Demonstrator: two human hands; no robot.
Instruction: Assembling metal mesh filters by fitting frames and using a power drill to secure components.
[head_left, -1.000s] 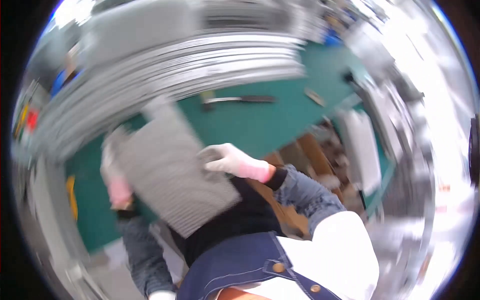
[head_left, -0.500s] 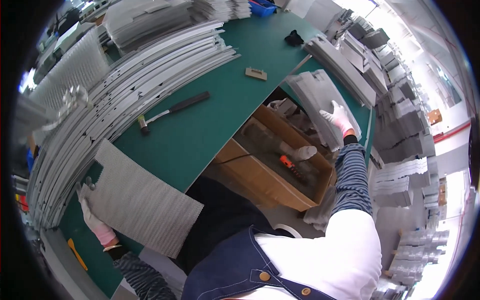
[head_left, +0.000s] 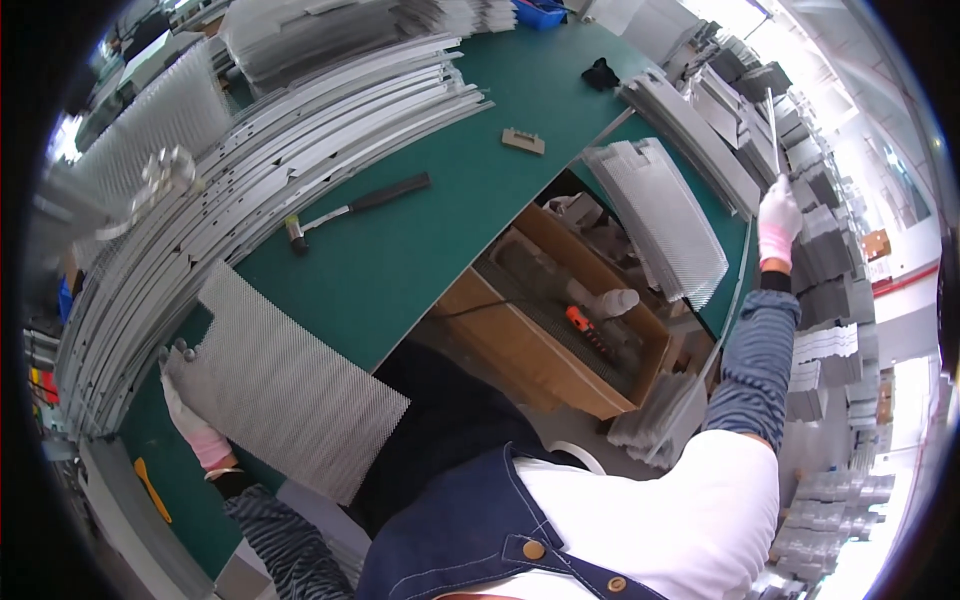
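Note:
A grey metal mesh sheet (head_left: 300, 390) with a notched corner slants over the near left of the table, overhanging its front edge. My left hand (head_left: 195, 420), in a white and pink glove, grips the sheet's left edge, with part of the fingers hidden. Two small round grey pieces (head_left: 183, 346) show by its fingertips. Out at the right, my gloved right hand (head_left: 780, 218) is closed around the lower end of a thin pale strip (head_left: 773, 130) that points upward. A stack of mesh sheets (head_left: 660, 215) lies to the left of that hand.
A hammer (head_left: 360, 205) lies on the green table (head_left: 400, 270), with a small beige block (head_left: 523, 141) farther back. Long metal strips (head_left: 300, 150) pile up at left. Below the table edge, a cardboard box (head_left: 540, 355) holds an orange-handled tool (head_left: 583, 325). A yellow tool (head_left: 152, 490) lies near left.
My right hand has left the stack of mesh sheets, moved right and up, and now holds a thin strip. My left hand stays at the mesh sheet. The view has shifted slightly.

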